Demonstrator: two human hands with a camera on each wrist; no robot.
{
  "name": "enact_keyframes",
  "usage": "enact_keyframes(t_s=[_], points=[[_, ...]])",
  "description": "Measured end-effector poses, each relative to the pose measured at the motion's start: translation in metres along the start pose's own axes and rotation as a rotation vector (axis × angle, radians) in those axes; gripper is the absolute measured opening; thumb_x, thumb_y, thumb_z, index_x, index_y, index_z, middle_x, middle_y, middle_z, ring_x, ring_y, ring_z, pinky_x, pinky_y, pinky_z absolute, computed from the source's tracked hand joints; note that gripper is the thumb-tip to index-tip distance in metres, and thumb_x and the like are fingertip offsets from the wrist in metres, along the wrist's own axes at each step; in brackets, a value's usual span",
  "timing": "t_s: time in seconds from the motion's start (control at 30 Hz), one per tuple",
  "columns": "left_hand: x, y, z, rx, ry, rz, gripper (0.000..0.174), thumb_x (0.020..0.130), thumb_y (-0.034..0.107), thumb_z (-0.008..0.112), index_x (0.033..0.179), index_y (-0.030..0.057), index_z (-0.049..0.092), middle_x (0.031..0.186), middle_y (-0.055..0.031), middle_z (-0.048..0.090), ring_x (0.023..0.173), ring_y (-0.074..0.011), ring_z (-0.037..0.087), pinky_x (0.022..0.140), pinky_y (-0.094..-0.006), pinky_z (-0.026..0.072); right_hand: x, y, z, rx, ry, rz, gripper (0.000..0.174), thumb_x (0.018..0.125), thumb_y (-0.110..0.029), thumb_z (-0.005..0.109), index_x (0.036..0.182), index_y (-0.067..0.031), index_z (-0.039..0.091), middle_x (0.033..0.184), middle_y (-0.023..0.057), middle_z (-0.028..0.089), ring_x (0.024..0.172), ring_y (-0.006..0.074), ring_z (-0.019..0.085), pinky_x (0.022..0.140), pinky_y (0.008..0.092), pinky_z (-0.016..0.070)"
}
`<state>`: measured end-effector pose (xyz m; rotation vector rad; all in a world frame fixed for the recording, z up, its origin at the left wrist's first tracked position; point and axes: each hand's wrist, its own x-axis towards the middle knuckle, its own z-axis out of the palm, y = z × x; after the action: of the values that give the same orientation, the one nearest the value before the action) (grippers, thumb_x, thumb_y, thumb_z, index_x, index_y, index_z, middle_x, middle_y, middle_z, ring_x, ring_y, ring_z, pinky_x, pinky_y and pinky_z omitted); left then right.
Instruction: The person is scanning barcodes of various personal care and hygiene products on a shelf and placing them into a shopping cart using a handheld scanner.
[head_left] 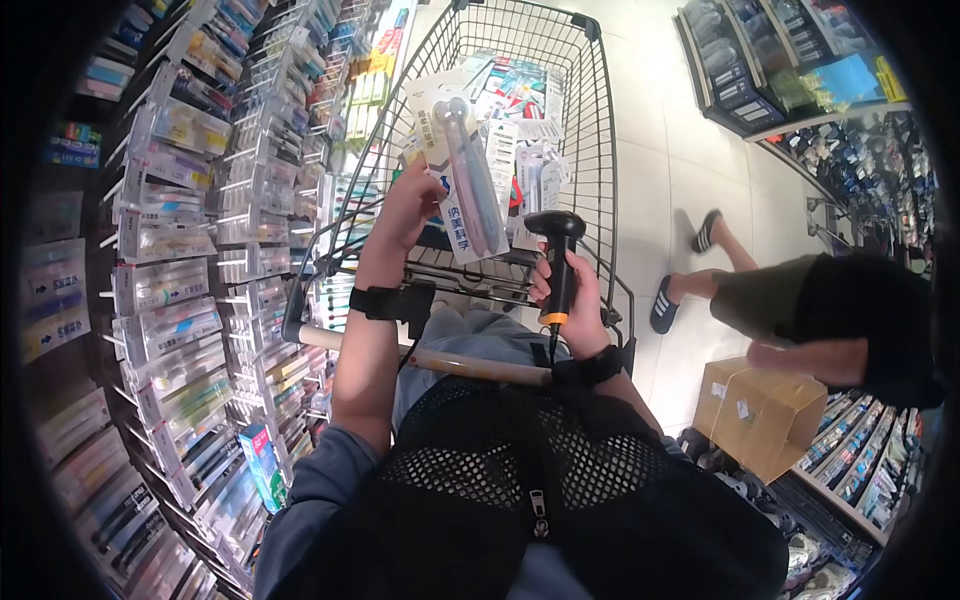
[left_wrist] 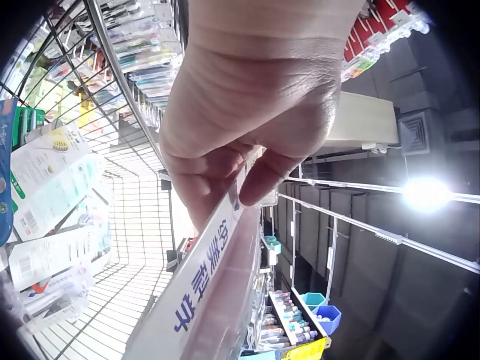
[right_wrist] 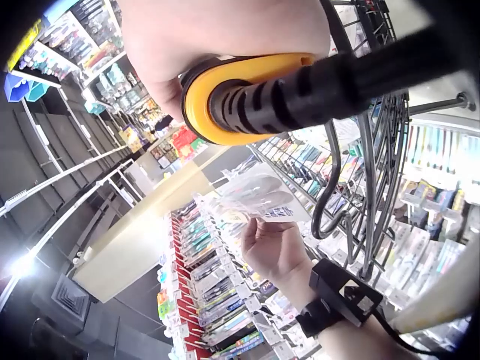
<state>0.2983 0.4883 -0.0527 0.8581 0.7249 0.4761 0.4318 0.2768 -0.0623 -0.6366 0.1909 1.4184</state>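
In the head view my left hand pinches the edge of a toothbrush blister pack, white card with clear plastic over pale pink and blue handles. The left wrist view shows thumb and fingers on the edge of the pack, which is seen nearly edge-on. My right hand grips the handle of a black barcode scanner with an orange-yellow ring at its base. The scanner's head is up, close to the right of the pack. Its cable hangs from the base, large in the right wrist view.
A wire shopping cart stands ahead, holding several packaged items. Racks of hanging toothbrush packs line the left. To the right, a person in sandals is beside a cardboard box, with shelves behind.
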Motion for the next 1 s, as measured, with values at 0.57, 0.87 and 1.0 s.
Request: enact_keyframes(t_s=[0.57,0.87,1.0], points=[[-0.002,0.007,0.006,0.163,0.039,0.026,0.041,0.069,0.005,0.042,0.11,0.0074,0.05,0.074,0.0013,0.049,0.059,-0.0043,0.044,0.049,-0.017,0.0347,0.003,0.0,-0.002,0.031,0.032,0.014,0.033,0.085,-0.027,0.045,0.106,-0.002,0.045,0.069,0.0029,0.042,0.057,0.0126,0.039,0.053,0.0254,0.0335],[0.002,0.002,0.005,0.158,0.104,0.047,0.037,0.069,0.003,0.045,0.107,0.0007,0.046,0.077,-0.002,0.048,0.062,-0.0082,0.044,0.055,-0.0197,0.0369,0.003,0.0,-0.001,0.013,0.026,0.014,0.031,0.085,-0.027,0.045,0.105,-0.0037,0.047,0.07,0.0037,0.045,0.057,0.0135,0.042,0.054,0.026,0.0353],[0.004,-0.003,0.004,0.102,0.191,0.101,0.04,0.072,0.007,0.048,0.111,0.0001,0.042,0.091,-0.0079,0.05,0.071,-0.0118,0.049,0.063,-0.0234,0.0415,0.003,0.002,-0.002,0.002,0.015,0.026,0.03,0.085,-0.027,0.045,0.103,-0.0035,0.047,0.07,0.0038,0.045,0.057,0.0136,0.042,0.054,0.0263,0.0355]])
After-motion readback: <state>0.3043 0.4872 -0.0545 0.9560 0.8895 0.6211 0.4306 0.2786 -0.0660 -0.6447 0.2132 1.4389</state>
